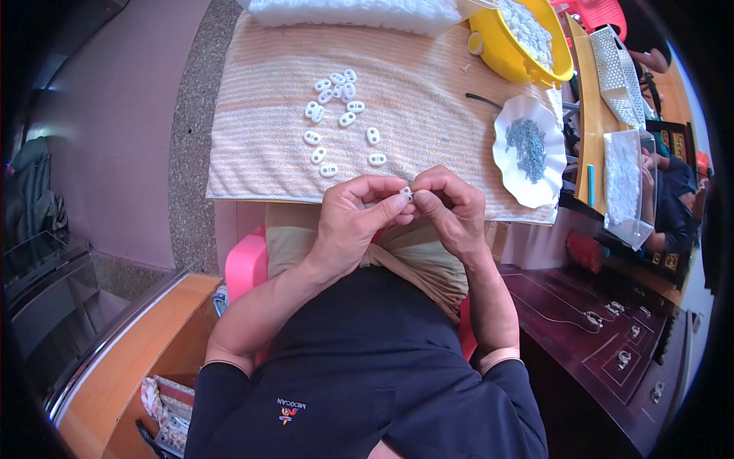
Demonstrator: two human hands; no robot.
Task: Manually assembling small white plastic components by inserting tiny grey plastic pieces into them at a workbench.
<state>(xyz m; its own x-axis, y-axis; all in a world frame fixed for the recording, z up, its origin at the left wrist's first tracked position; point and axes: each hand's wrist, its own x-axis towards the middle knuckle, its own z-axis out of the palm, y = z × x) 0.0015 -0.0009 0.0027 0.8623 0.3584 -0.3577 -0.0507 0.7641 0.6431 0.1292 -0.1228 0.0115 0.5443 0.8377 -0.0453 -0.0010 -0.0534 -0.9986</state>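
Observation:
Just beyond the near edge of the towel, my left hand point(350, 218) pinches a small white plastic piece point(406, 193) between thumb and forefinger. My right hand point(451, 210) meets it from the other side, with thumb and forefinger closed at the same piece. A dark hole shows in the piece; the fingers cover the rest. Several white oval pieces with two holes point(313, 138) lie scattered on the towel beyond my left hand. To the right stands a white scalloped dish point(508, 180) filled with small dark metal parts, probably screws.
A striped towel point(260, 115) covers the table. At the back are a clear tub point(359, 11) of white parts and a yellow basin point(562, 69) of white parts. A thin dark stick point(482, 99) lies near the dish. Another person point(677, 191) sits at the right beside a clear bin point(623, 180).

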